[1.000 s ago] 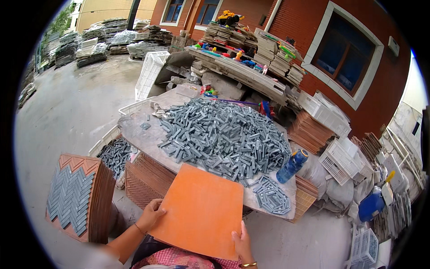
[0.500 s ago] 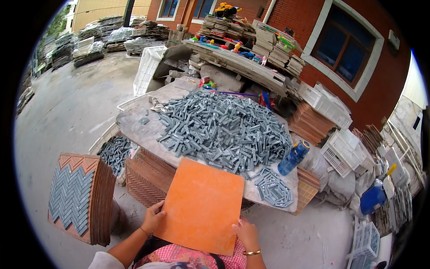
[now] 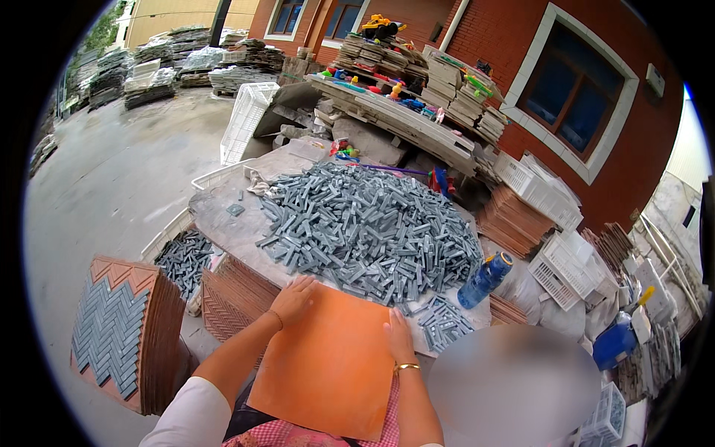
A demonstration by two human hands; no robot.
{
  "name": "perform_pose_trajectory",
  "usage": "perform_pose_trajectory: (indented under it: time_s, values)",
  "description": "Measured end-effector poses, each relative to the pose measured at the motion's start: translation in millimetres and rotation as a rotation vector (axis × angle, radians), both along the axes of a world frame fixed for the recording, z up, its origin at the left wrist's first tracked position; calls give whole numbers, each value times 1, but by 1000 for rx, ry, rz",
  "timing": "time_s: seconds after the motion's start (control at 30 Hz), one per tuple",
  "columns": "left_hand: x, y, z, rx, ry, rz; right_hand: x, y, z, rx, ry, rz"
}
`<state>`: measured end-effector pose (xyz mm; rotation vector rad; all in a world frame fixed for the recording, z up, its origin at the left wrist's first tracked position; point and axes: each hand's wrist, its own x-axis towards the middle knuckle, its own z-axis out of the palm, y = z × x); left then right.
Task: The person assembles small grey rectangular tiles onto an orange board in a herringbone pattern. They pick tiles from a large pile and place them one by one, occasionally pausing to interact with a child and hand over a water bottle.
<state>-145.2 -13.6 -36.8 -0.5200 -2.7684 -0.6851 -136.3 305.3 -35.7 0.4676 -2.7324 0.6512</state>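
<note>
A plain orange board (image 3: 324, 365), square and flat, lies tilted over my lap with its far edge against the stone table. My left hand (image 3: 295, 299) rests on its far left corner, fingers stretched out and flat. Along the far part of the right edge lies my right hand (image 3: 399, 337), its fingers extended forward. Just beyond the board, a large heap of small grey stone strips (image 3: 372, 223) covers much of the table (image 3: 231, 231). A smaller group of strips (image 3: 443, 324) lies near the right hand, beside a blue bottle (image 3: 485, 280).
To the left stands a stack of brown moulds (image 3: 162, 350), its top one filled with grey strips in herringbone. More brown moulds (image 3: 237, 298) and a crate of dark strips (image 3: 185, 257) sit beside the table. White crates (image 3: 570, 261) are at right. A blurred patch hides the lower right.
Both hands have moved forward along the board, from its left edge and lower right side to its far corners. The board has shifted slightly toward me.
</note>
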Motion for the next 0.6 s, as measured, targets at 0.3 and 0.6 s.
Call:
perform_pose_trajectory:
  time_s: [0.3, 0.6]
  values:
    - [-15, 10, 5, 109, 32, 49, -18, -12, 16, -74, -23, -25]
    - [5, 3, -5, 73, 9, 46, -1, -18, -5, -40, 38, -35]
